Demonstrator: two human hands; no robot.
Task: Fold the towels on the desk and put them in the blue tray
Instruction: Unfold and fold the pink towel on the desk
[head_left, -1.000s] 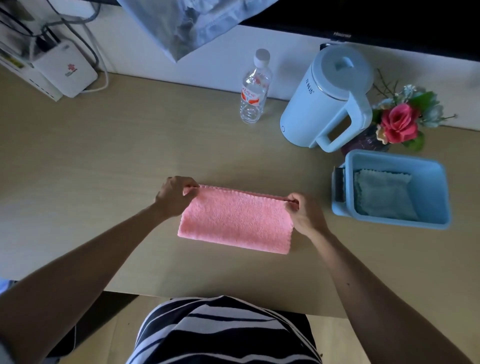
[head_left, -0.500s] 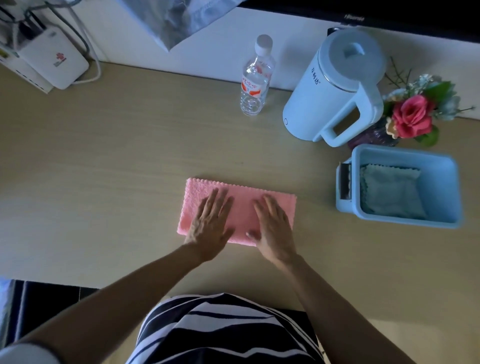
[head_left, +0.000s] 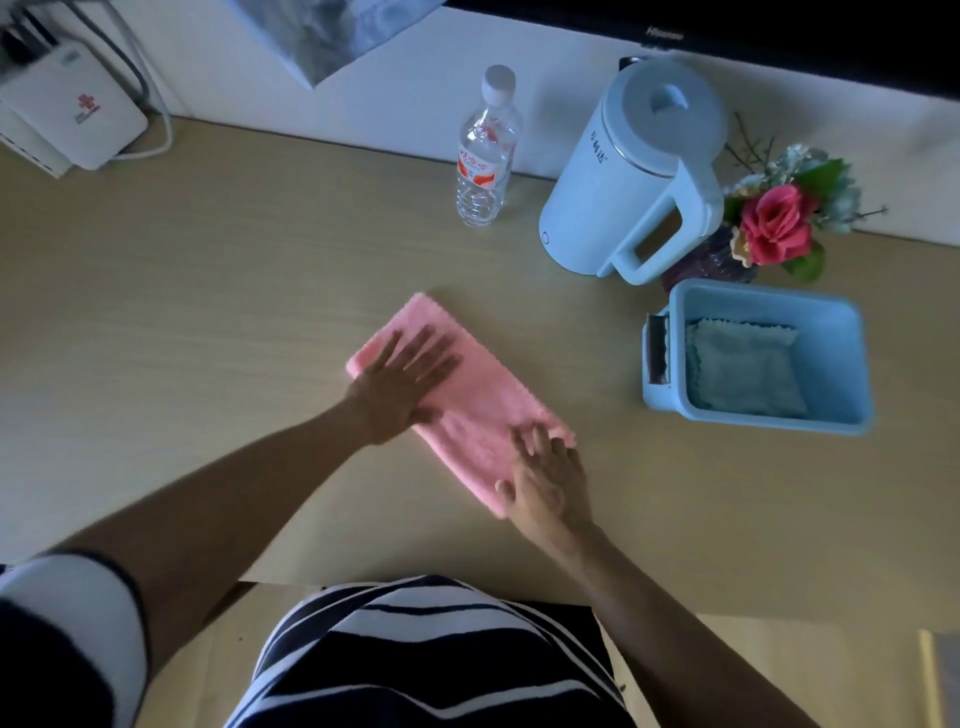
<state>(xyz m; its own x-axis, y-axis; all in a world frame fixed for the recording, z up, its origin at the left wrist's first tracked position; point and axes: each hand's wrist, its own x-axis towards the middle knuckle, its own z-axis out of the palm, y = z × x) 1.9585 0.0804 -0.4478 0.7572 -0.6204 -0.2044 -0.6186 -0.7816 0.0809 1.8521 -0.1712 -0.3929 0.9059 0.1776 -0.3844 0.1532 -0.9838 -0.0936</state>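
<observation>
Now, from my head view, the left hand (head_left: 402, 382) lies flat on the far half of the folded pink terry towel (head_left: 483, 415), grip open, fingers straight and spread. The right hand (head_left: 548, 483) rests on the towel's near end, grip also open, its fingers a little blurred. The towel lies diagonally on the pale wooden desk (head_left: 208, 312), well apart from the rectangular blue plastic tray (head_left: 836, 364) to the right, which holds a folded grey-green cloth (head_left: 743, 369). Behind stand a clear water bottle (head_left: 485, 156), a pale blue kettle (head_left: 623, 176) and a vase of pink flowers (head_left: 774, 223). Half a second ago the towel sat square to me with both hands side by side; it is now turned and the hands are apart.
</observation>
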